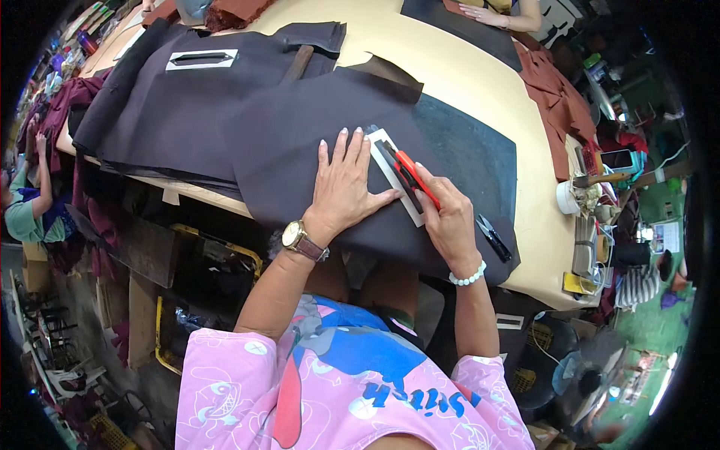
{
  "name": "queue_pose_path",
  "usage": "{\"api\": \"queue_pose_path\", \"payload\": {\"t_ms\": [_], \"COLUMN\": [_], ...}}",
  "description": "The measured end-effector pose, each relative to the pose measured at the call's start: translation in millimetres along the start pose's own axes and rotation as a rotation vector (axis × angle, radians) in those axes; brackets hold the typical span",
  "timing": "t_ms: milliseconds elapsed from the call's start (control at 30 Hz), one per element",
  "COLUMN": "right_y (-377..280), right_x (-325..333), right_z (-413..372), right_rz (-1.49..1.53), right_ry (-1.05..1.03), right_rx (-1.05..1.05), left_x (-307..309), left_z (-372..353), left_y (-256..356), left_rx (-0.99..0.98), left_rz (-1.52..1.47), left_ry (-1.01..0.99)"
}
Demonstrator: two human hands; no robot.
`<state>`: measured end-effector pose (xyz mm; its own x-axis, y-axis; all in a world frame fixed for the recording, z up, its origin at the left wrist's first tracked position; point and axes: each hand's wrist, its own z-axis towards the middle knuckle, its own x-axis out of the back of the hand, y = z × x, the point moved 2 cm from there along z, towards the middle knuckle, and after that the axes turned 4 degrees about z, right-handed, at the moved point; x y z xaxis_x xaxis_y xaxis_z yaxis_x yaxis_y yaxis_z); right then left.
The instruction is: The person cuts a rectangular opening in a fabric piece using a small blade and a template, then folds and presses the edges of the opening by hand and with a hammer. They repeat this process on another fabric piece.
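My left hand (343, 184) lies flat with fingers spread on a dark brown sheet of material (274, 135), its thumb beside a narrow white frame-shaped template (379, 136). In my right hand (451, 219) is a red and black utility knife (407, 166), its front end over the slot of the template. The blade tip is too small to make out. Under part of the sheet lies a dark cutting mat (476, 154). Small black thread snips (493, 238) rest just right of my right hand.
More dark sheets (150, 112) are piled at left, with a second white template (177, 65) and a wooden-handled hammer (298, 64) on them. Rust-brown pieces (555, 97) lie at right. Another person's hand (484, 15) rests across the table. A person (36, 206) is at far left.
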<state>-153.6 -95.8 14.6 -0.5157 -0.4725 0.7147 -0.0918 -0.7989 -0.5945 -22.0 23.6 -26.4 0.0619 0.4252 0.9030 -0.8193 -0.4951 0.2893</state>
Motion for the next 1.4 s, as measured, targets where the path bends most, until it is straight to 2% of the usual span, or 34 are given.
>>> {"api": "queue_pose_path", "payload": {"t_ms": [633,733,867,1000,1200,1400], "right_y": [-5,-13,-41,-52,-62,-63], "right_x": [-2,3,19,22,26,35], "right_z": [5,11,44,68,75,64], "right_rz": [-0.016,-0.175,-0.395,-0.425,-0.507,-0.455], "right_ry": [-0.021,-0.088,-0.284,-0.445,-0.52,-0.52], "right_rx": [-0.038,-0.012,-0.009,-0.009,-0.005,-0.031], "left_x": [1,0,1,1,2,1], "left_z": [0,0,0,0,-1,-1], "left_y": [1,0,1,0,0,0], "left_rx": [0.008,0.012,0.013,0.013,0.014,0.012], "left_rz": [-0.001,0.003,-0.005,-0.004,-0.036,-0.002], "left_ry": [-0.005,-0.022,-0.023,-0.018,0.013,0.012]}}
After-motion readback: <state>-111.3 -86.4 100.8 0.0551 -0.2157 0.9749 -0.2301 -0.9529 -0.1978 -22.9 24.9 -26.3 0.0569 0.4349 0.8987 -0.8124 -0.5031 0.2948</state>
